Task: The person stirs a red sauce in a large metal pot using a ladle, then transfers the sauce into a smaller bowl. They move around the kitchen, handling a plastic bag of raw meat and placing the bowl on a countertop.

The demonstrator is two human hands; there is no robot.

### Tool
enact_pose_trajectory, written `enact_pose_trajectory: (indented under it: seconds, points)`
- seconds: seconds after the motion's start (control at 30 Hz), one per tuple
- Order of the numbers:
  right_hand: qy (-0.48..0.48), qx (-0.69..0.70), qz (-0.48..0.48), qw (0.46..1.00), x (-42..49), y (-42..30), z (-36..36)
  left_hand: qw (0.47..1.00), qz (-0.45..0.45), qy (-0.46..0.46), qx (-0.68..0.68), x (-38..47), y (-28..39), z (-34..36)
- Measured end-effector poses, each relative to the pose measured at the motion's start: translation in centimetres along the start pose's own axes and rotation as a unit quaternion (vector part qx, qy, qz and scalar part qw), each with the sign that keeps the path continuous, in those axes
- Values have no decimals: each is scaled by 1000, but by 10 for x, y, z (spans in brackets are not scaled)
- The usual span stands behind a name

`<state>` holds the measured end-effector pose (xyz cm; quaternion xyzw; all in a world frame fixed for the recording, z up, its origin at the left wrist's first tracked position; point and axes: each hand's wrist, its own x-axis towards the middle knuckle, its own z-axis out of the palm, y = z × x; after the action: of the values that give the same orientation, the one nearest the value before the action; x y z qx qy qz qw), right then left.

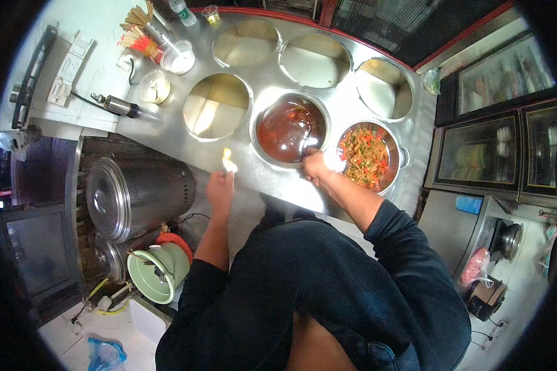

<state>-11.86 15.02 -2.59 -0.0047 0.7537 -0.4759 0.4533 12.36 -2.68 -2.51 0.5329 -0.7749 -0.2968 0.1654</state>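
Observation:
My left hand (220, 190) is closed around the lower end of a small white and yellow item (229, 160), perhaps crumpled paper, just off the counter's front edge. My right hand (316, 166) is curled at the near rim of a round metal pot (256, 155) set into the stainless steel counter (271, 183). Dark red-brown liquid (285, 127) with a shiny surface fills that pot. A thin dark line runs from the right fingers over the liquid; whether they grip a handle or the rim is hidden. Beside the right wrist stands a metal pot of chopped vegetables (364, 155) with red and green pieces.
Several round openings, among them a front left opening (217, 106), pierce the counter. Plastic tubs (154, 88) and bundled chopsticks (141, 44) stand at the left. Below are a large lidded steel drum (139, 195) and a green bucket (160, 273). Glass-door cabinets (478, 148) line the right.

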Motion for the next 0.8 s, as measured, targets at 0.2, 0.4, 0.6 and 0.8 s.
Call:
enact_pose_trajectory:
  seconds: [0.2,0.4,0.6,0.8]
  points:
    - [-94,142,140,975,-24,-22,11,998,-53,-26,-23,12,7,-6]
    - [-93,236,127,959,-53,-33,30,997,-7,-79,17,26,11,-17]
    - [-54,236,82,967,-57,-32,52,995,10,-103,-7,33,3,-19]
    - [18,204,89,975,-47,-25,70,989,0,-131,-64,38,-13,-17]
